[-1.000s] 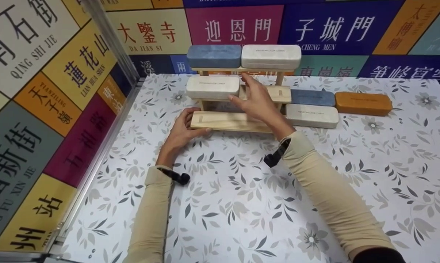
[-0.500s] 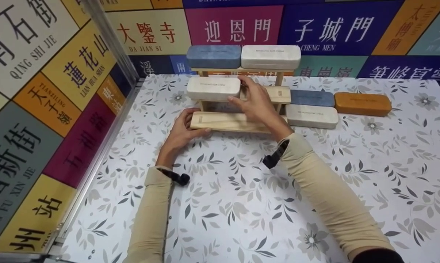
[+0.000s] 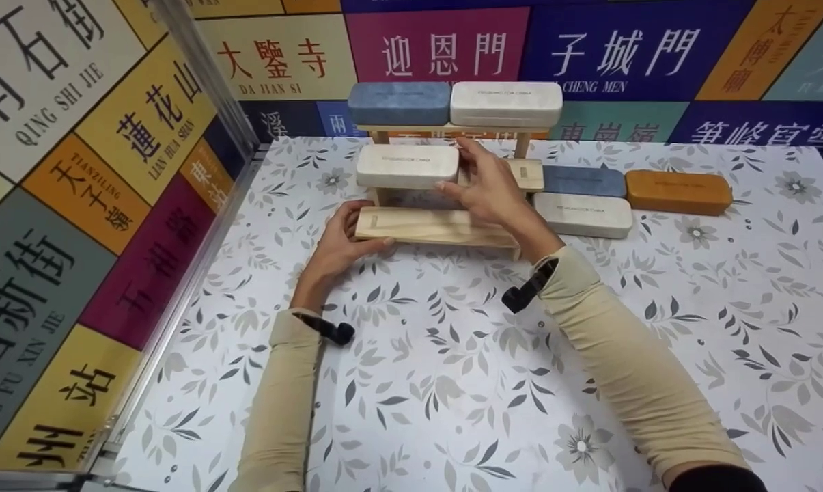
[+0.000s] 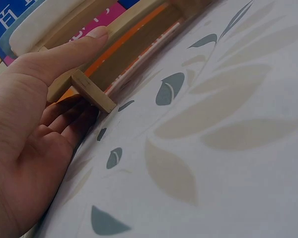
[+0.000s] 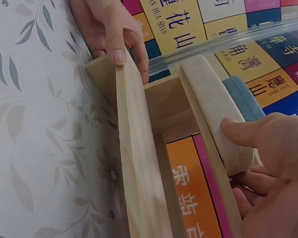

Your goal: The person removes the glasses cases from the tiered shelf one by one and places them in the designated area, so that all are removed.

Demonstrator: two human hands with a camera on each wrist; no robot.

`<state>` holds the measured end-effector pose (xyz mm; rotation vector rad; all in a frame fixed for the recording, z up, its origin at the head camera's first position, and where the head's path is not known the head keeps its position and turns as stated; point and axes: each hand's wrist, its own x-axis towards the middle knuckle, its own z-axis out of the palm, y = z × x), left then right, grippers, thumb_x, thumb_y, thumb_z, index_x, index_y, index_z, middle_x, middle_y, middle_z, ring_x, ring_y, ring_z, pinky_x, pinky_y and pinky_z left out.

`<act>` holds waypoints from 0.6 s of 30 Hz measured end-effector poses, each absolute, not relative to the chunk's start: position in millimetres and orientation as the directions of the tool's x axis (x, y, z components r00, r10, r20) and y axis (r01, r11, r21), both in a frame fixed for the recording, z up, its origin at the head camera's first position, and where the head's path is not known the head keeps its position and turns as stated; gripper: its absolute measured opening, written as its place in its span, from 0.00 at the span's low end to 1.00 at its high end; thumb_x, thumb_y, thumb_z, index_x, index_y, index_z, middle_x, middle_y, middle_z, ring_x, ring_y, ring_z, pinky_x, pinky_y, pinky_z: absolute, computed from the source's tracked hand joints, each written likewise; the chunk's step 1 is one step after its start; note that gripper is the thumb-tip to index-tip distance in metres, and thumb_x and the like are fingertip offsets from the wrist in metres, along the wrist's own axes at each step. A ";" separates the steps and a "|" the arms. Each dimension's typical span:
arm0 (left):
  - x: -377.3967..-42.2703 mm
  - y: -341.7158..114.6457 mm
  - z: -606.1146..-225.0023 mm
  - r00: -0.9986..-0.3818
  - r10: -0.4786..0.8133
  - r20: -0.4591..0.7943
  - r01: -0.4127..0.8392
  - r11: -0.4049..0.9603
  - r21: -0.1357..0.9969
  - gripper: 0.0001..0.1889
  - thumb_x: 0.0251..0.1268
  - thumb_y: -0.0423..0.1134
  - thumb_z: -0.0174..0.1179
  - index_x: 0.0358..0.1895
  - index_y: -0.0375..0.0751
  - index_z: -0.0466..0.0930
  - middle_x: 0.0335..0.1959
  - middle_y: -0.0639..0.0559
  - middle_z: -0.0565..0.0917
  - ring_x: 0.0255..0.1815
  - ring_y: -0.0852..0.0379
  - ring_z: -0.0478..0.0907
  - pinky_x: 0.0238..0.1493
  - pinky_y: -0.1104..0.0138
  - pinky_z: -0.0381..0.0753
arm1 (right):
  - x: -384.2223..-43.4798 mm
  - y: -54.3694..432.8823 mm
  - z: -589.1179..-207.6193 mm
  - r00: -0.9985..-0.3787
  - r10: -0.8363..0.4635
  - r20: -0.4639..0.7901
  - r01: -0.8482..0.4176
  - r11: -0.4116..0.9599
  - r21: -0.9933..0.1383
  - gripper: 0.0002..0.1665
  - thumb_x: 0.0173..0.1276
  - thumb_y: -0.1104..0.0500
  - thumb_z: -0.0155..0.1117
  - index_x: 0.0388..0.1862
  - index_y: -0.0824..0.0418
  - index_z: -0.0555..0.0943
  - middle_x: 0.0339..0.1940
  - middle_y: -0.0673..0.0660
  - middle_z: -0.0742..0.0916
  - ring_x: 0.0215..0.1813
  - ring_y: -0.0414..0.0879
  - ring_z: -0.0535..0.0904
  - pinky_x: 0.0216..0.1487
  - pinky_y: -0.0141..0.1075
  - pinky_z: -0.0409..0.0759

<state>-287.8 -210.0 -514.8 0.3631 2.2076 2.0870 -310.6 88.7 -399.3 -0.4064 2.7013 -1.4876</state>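
A three-tier wooden display rack (image 3: 425, 226) stands at the back of the table. My left hand (image 3: 348, 240) grips the left end of its lowest tier, thumb along the front edge and fingers round the end. On the middle tier lies a white glasses case (image 3: 407, 166). My right hand (image 3: 490, 183) holds this case by its right end, and the right wrist view shows the thumb (image 5: 236, 130) on its front face with fingers beneath its end. Above, a blue glasses case (image 3: 399, 104) and another white glasses case (image 3: 506, 104) sit side by side on the top tier.
Right of the rack, a blue glasses case (image 3: 584, 181), a white glasses case (image 3: 582, 215) and an orange glasses case (image 3: 678, 192) lie close together on the leaf-patterned table (image 3: 438, 383). Sign-covered panels (image 3: 438, 48) border the table at the back and left.
The white glasses case on the middle tier has shifted slightly to the right, together with my right hand. My left hand keeps its hold on the rack.
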 end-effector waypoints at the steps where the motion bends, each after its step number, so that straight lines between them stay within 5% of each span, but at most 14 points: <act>1: -288.2 -210.1 -514.2 -0.969 0.225 0.104 0.116 0.041 0.992 0.43 0.58 0.31 0.82 0.76 0.41 0.68 0.68 0.43 0.82 0.67 0.47 0.81 0.69 0.61 0.81 | -310.1 89.9 -398.8 -0.965 -0.240 0.102 -0.212 0.493 -0.844 0.51 0.71 0.56 0.79 0.87 0.59 0.63 0.84 0.62 0.74 0.83 0.54 0.72 0.85 0.41 0.68; 10: -288.6 -210.9 -511.8 -0.971 0.223 0.084 0.099 0.057 0.993 0.45 0.58 0.34 0.82 0.78 0.42 0.67 0.71 0.44 0.80 0.70 0.48 0.80 0.73 0.57 0.78 | -302.2 103.0 -404.0 -0.961 -0.218 0.168 -0.222 0.254 -0.941 0.48 0.68 0.67 0.80 0.84 0.63 0.68 0.81 0.65 0.77 0.81 0.55 0.76 0.77 0.35 0.77; 18: -288.1 -210.4 -515.4 -0.972 0.222 0.081 0.093 0.045 0.995 0.46 0.59 0.33 0.82 0.78 0.40 0.66 0.70 0.44 0.80 0.70 0.49 0.80 0.71 0.59 0.79 | -292.2 118.3 -412.6 -0.952 -0.228 0.206 -0.259 0.231 -0.938 0.47 0.67 0.67 0.80 0.83 0.60 0.70 0.80 0.64 0.78 0.81 0.53 0.75 0.76 0.34 0.77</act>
